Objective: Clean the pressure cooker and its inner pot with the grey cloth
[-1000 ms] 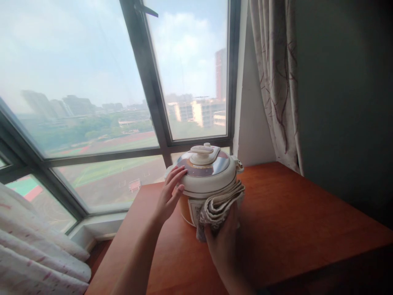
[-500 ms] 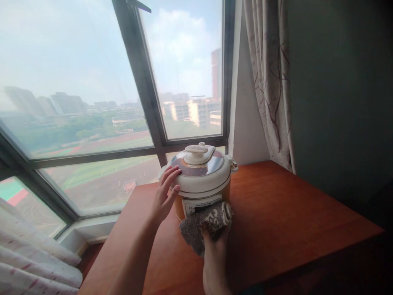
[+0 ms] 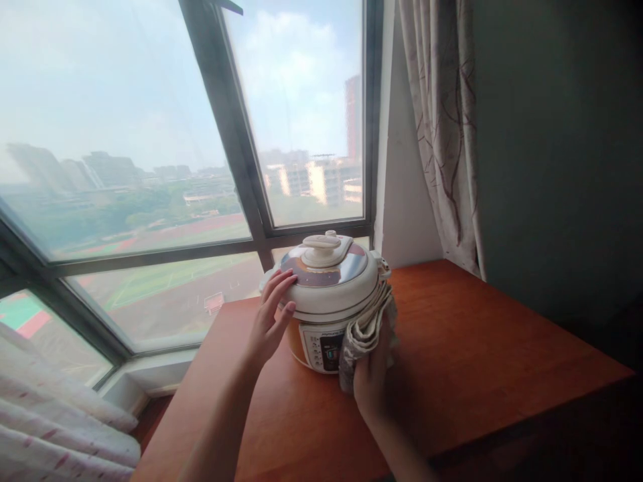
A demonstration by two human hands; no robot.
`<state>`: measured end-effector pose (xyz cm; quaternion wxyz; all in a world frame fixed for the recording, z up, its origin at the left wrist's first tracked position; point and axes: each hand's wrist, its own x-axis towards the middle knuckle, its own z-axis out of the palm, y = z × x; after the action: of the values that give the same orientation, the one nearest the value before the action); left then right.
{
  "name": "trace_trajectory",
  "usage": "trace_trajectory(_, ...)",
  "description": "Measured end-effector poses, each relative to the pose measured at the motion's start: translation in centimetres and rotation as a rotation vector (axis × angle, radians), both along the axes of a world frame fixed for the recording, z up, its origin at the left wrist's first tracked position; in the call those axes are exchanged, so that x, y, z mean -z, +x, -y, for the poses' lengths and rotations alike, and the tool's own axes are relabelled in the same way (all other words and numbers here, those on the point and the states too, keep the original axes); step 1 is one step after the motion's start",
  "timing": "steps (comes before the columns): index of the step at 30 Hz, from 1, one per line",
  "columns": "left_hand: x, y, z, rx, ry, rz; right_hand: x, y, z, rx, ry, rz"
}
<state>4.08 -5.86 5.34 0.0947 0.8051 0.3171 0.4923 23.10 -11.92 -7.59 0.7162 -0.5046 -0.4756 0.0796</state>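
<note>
An electric pressure cooker (image 3: 331, 298) with a cream lid and an orange-brown body stands upright on the wooden table (image 3: 452, 348). My left hand (image 3: 271, 314) rests against the left side of the lid, its fingers stretched out and apart. A folded grey and cream cloth (image 3: 364, 335) is pressed to the right front side of the cooker. Gripping that cloth from below and behind is my right hand (image 3: 372, 375), its fingertips largely hidden by the folds. The control panel (image 3: 324, 348) shows at the front, its right part covered by the cloth.
Behind the table is a large window with a dark frame (image 3: 258, 231). A patterned curtain (image 3: 449, 134) hangs at the right back, and another curtain (image 3: 60, 422) bunches at the lower left. The table's right front edge borders a dark area.
My right hand has moved the cloth from the front panel rightward and up along the cooker's side, uncovering much of the panel. My left hand has stayed at the lid.
</note>
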Motion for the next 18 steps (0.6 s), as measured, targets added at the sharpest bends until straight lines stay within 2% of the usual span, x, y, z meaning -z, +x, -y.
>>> trace_trajectory(2,0.1,0.1,0.0,-0.005,0.008,0.001,-1.1,1.5,-1.4,-0.005,0.097,0.054)
trace_trajectory(5,0.1,0.4,0.0,-0.028,0.022,0.002,-3.3,2.5,-2.3,0.020,0.105,0.080)
trace_trajectory(9,0.0,0.6,0.1,-0.048,0.034,-0.009,-6.4,1.4,-0.6,0.006,0.082,0.260)
trace_trajectory(11,-0.1,0.5,0.2,-0.049,0.039,-0.005,-6.8,0.7,0.5,-0.036,0.070,0.416)
trace_trajectory(14,-0.2,0.5,0.3,-0.046,0.032,0.001,-5.3,0.3,1.1,-0.037,0.051,0.486)
trace_trajectory(18,-0.1,0.5,0.2,-0.037,0.016,0.003,-0.7,1.1,-0.2,-0.001,0.024,0.172)
